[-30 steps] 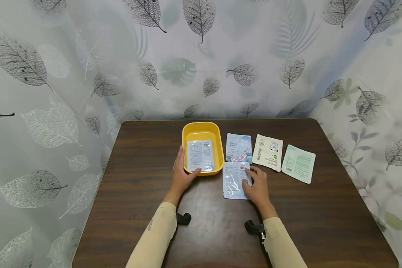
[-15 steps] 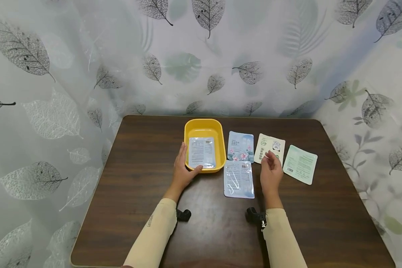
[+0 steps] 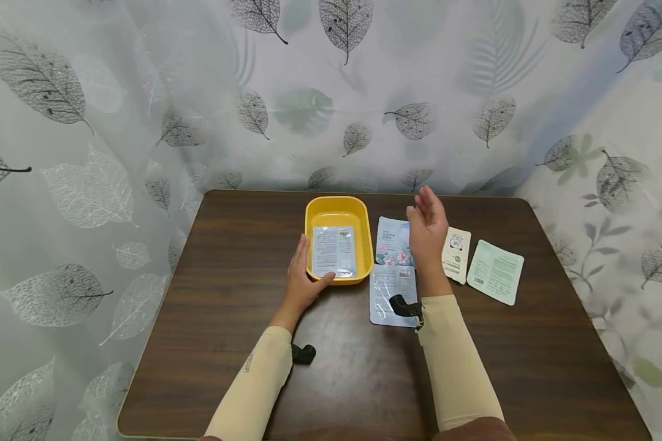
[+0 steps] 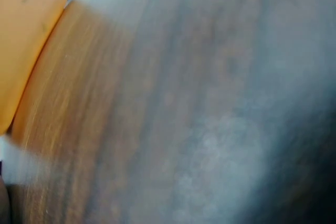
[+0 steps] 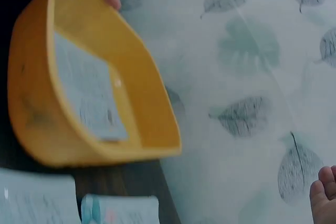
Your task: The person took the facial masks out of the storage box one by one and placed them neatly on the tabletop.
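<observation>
In the head view, my left hand [image 3: 302, 285] rests at the front left corner of a yellow plastic basin [image 3: 367, 260], fingers fairly straight along its side and thumb over the front rim. A silver-blue sheet mask packet [image 3: 333, 250] lies inside the basin. My right hand [image 3: 429, 229] is raised above the packets, loosely bent and holding nothing. Beneath or beside it lie a blue floral packet [image 3: 391, 242], a cream panda packet [image 3: 456, 252], partly covered by the hand, and a second silver-blue packet [image 3: 385, 297], partly behind the wrist camera.
A pale green packet [image 3: 495, 271] lies farthest right on the dark wooden table [image 3: 226, 257]. A leaf-printed curtain [image 3: 303, 61] hangs along the table's back and sides. The left wrist view is mostly blurred tabletop [image 4: 157, 103] with the basin's edge [image 4: 26, 40].
My right hand has left the near silver-blue packet, swung right past the cream packet, and now sits higher, toward the table's back. The left hand has stayed at the basin.
</observation>
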`<action>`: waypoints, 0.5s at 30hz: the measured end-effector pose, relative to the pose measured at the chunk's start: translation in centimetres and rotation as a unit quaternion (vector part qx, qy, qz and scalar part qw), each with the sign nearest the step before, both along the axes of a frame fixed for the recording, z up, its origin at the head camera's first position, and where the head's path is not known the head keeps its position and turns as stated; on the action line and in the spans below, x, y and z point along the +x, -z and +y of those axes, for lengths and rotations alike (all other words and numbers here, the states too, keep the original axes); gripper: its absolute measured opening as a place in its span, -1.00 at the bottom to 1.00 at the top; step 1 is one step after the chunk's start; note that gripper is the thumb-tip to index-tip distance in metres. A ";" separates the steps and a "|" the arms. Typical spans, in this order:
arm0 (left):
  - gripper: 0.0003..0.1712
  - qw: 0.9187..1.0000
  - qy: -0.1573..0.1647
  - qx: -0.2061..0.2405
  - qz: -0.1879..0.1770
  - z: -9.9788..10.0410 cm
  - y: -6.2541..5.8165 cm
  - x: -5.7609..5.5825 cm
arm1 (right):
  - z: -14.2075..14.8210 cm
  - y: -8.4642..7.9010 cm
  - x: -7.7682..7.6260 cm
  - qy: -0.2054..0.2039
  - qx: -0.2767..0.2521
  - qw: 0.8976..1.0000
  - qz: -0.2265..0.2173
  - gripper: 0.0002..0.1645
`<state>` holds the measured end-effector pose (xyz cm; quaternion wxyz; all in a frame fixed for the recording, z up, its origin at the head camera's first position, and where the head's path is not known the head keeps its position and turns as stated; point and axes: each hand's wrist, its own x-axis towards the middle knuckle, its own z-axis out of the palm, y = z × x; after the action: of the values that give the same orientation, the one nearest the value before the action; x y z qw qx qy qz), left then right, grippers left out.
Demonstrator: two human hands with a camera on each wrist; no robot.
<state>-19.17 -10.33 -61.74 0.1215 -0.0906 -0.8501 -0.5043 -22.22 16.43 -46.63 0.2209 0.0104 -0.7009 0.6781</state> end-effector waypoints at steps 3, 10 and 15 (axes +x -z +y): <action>0.31 1.000 0.000 -0.002 -0.002 -0.1 0.1 -0.1 | -2.3 -0.2 -0.9 -0.030 0.013 0.999 -0.020 -0.34; 0.24 1.000 -0.004 -0.009 -0.015 -0.1 -0.2 0.0 | -7.2 2.4 -2.6 -0.091 0.031 0.991 -0.090 -0.29; 0.27 1.000 -0.002 -0.004 -0.004 0.0 -0.2 0.0 | -9.4 5.5 -2.8 -0.112 0.070 0.978 -0.164 -0.22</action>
<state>-19.14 -10.29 -61.51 0.1190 -0.0873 -0.8530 -0.5006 -25.05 6.99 -52.18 0.0247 -0.0070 -0.7674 0.6406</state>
